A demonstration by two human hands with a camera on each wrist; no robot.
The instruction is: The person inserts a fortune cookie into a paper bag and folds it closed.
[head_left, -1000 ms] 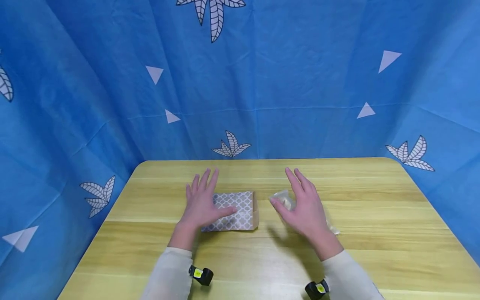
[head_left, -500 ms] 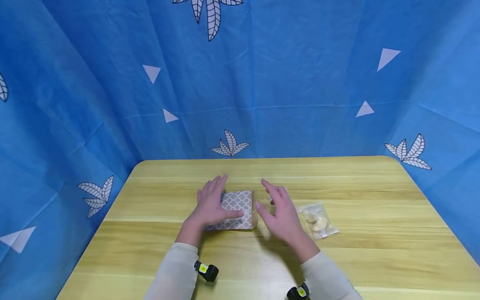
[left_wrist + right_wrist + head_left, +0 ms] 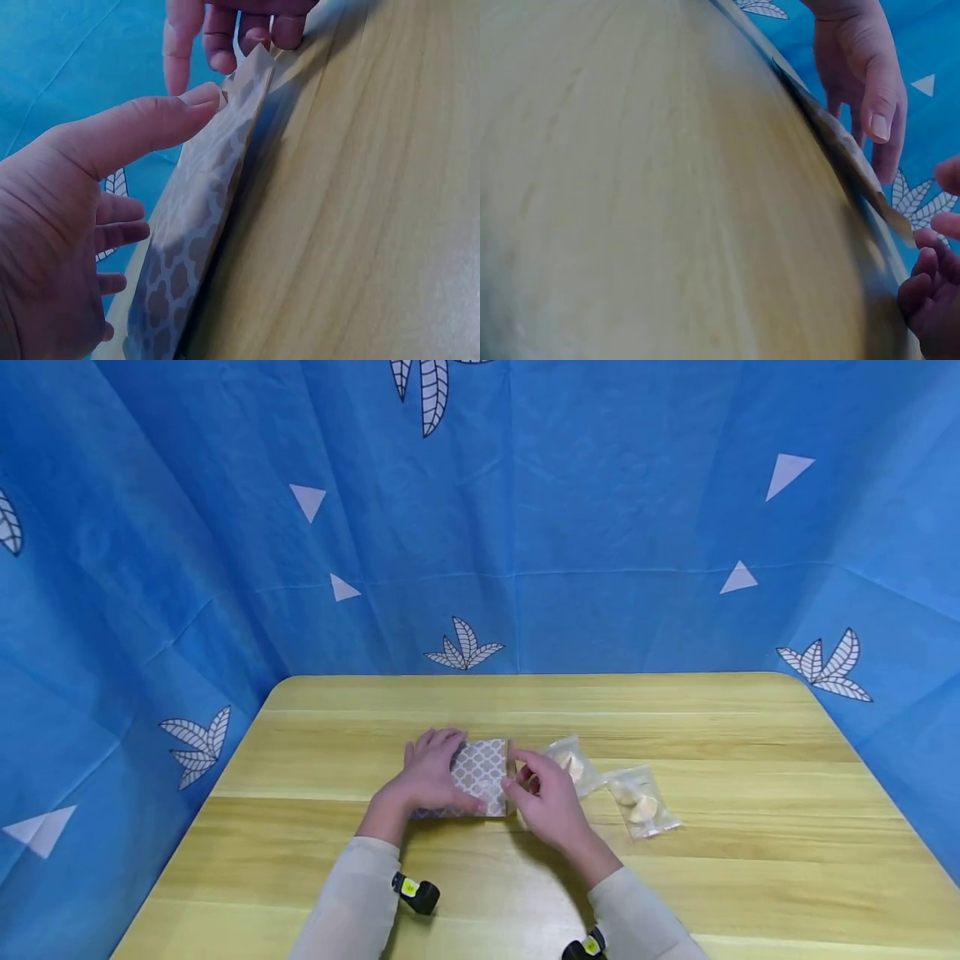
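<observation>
A flat paper bag (image 3: 480,768), printed with a grey and white lattice pattern and showing a brown edge at its right end, lies on the table. Over its left part my left hand (image 3: 427,777) spreads, fingers toward the far edge and thumb near the front edge. In the left wrist view that thumb (image 3: 150,124) overlaps the bag (image 3: 187,247). My right hand (image 3: 549,797) is at the bag's brown end, thumb and index finger apart on either side of it, the other fingers bent. The same hand (image 3: 937,292) shows beside the bag's tip in the right wrist view.
Just right of my right hand lie two small clear packets, one packet (image 3: 573,764) partly behind the hand and another packet (image 3: 641,802) further right, with pale pieces inside. The wooden table (image 3: 750,827) ends at a blue patterned curtain (image 3: 600,527).
My right hand has moved left from over the packets to the bag's brown end, uncovering them. My left hand has shifted slightly right and lower over the bag.
</observation>
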